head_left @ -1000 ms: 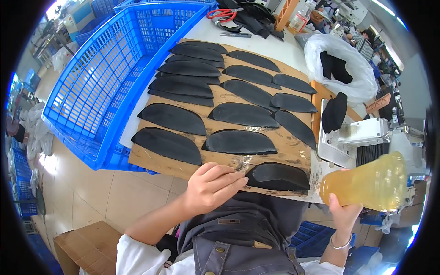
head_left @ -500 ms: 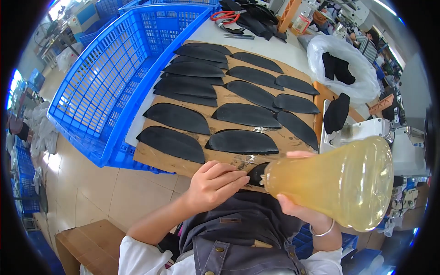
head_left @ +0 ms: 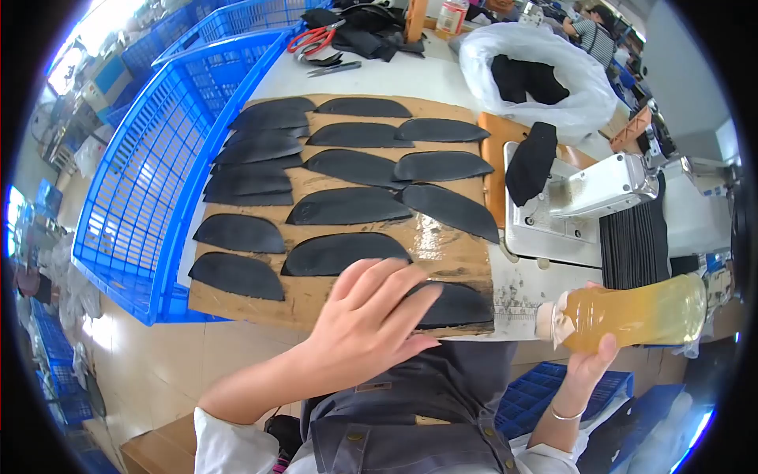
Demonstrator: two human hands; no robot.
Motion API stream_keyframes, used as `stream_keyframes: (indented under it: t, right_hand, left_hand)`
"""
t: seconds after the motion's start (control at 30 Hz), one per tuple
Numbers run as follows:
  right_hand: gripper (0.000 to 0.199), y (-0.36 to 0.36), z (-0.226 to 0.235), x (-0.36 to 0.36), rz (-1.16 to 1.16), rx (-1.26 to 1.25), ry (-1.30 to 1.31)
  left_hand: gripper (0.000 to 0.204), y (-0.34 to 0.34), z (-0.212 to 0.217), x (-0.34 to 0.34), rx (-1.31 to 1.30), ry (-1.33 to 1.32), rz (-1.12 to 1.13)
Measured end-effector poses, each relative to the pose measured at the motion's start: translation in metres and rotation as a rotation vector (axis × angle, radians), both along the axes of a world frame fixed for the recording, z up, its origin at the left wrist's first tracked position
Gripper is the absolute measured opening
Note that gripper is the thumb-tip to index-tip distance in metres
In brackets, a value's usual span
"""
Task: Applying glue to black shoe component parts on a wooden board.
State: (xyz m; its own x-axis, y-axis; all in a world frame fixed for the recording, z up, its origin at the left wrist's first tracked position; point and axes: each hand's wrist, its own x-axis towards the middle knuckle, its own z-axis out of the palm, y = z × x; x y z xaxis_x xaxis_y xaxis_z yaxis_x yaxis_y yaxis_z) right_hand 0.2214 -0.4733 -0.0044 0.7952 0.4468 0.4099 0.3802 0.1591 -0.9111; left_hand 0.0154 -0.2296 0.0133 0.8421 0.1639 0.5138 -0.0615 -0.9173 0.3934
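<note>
We are pressing our left hand [head_left: 367, 328], open and flat, on the nearest black piece [head_left: 454, 304] at the cardboard [head_left: 442, 245] edge, likely to steady it, while our right hand [head_left: 588, 363] is gripping a yellowish bottle [head_left: 632, 316] sideways, well clear of the board.

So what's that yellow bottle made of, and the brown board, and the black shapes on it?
The bottle looks like clear soft plastic: yellowish liquid shows through it. The board seems to be cardboard, matt brown with rough edges and one shiny wet-looking patch. The black shapes are thin, flat and dull, maybe leather or fabric; I can't tell which.
</note>
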Motion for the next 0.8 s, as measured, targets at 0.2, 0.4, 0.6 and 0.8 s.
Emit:
stream_keyframes:
  t: [0.2, 0.4, 0.6, 0.8]
  right_hand:
    - [0.071, 0.017, -0.020, -0.013, 0.281, 0.426, 0.527]
    - [0.076, 0.019, -0.028, -0.015, 0.366, 0.368, 0.670]
    - [0.071, 0.028, -0.027, -0.017, 0.414, 0.422, 0.624]
    - [0.076, 0.027, -0.035, -0.018, 0.649, 0.549, 0.845]
  left_hand:
    - [0.063, -0.006, -0.004, 0.048, 0.059, 0.274, -0.121]
    - [0.058, -0.009, 0.004, 0.046, 0.082, 0.329, -0.135]
    - [0.048, -0.016, 0.009, 0.042, 0.042, 0.263, -0.138]
    - [0.043, -0.017, -0.005, 0.043, -0.064, 0.112, -0.061]
